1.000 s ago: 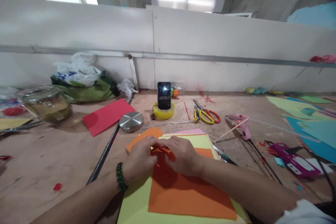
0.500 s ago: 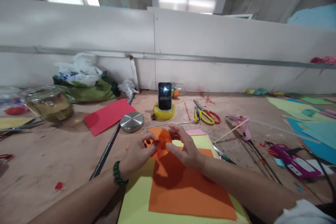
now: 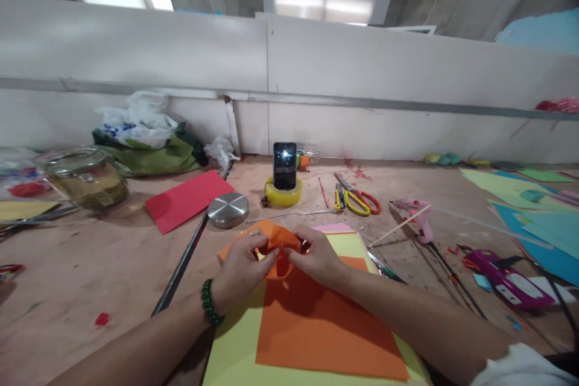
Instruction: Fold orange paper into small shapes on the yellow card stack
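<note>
Both my hands meet over a stack of coloured paper on the wooden table. My left hand (image 3: 242, 265), with a green bead bracelet at the wrist, and my right hand (image 3: 316, 255) pinch a small folded orange paper piece (image 3: 281, 241) between their fingers, just above the sheets. Under it lies a flat orange sheet (image 3: 325, 325) on top of a yellow-green sheet (image 3: 230, 350). More orange and pink sheets stick out at the far edge of the stack.
A phone (image 3: 284, 165) stands in a yellow tape roll. Nearby lie a round metal lid (image 3: 228, 210), a red sheet (image 3: 187, 199), scissors (image 3: 355, 198), a pink glue gun (image 3: 414, 214), a purple glue gun (image 3: 506, 277), a glass jar (image 3: 84, 178) and a dark rod (image 3: 181, 268). Coloured sheets (image 3: 538, 211) lie at right.
My hands lifted the orange piece off the stack, spread it open, then brought it lower again and closed their fingers round it.
</note>
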Motion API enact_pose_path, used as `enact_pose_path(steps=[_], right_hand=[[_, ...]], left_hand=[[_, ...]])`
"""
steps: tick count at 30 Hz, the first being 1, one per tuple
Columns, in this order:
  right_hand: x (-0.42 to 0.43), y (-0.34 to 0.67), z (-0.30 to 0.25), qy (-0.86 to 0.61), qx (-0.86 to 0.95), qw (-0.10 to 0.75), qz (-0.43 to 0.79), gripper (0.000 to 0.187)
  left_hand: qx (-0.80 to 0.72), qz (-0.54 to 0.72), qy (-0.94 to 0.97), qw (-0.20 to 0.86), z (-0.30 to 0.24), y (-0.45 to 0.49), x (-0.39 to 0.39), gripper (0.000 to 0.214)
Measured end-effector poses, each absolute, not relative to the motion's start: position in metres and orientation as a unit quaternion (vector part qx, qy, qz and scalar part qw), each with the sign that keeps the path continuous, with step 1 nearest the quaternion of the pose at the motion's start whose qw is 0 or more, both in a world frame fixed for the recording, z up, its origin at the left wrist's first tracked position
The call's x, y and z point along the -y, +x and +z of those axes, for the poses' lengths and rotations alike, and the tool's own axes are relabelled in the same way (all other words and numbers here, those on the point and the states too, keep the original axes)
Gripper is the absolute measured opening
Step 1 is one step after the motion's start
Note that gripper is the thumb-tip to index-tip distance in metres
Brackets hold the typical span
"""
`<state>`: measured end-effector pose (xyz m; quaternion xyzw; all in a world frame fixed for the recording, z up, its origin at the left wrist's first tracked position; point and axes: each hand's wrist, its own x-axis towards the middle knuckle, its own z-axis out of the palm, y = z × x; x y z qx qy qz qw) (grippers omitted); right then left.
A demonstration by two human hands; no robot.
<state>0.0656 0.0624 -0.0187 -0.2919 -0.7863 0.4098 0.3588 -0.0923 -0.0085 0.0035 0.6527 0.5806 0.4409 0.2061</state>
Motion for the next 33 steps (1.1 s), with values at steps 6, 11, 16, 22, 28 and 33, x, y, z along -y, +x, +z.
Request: enact_pose_path(steps=[6,11,16,22,28,33], right_hand=[[-0.0622,0.0645,-0.0185,-0.248,0.784,0.378,0.426,0.005],[-0.0655,0.0681,-0.0176,-0.258,0.778,0.376,0.433,0.019],[-0.0664,0.0698,-0.0186,-0.258,0.727,0.385,0.506,0.039],[-0.0666,0.0660,-0.0206,-0.254,0.714,0.351,0.550,0.034],[-0.0647,0.0673,-0.0181,-0.249,0.714,0.369,0.540,0.033],[-0.0632,0.0665,-0.0198,-0.281,0.730,0.370,0.501,0.024]], left_hand=[[-0.559,0.407,0.679,0.246,-0.0001,-0.0968,0.0073,0.020],[-0.577,0.435,0.637,0.268,-0.0059,-0.1002,0.0044,0.021],[-0.586,0.471,0.618,0.228,-0.0012,-0.1026,0.0019,0.023],[-0.573,0.467,0.658,0.145,0.0034,-0.0991,0.0044,0.021],[-0.582,0.454,0.650,0.180,0.0001,-0.0973,0.0052,0.020],[-0.595,0.424,0.665,0.156,0.0001,-0.0958,0.0057,0.019]])
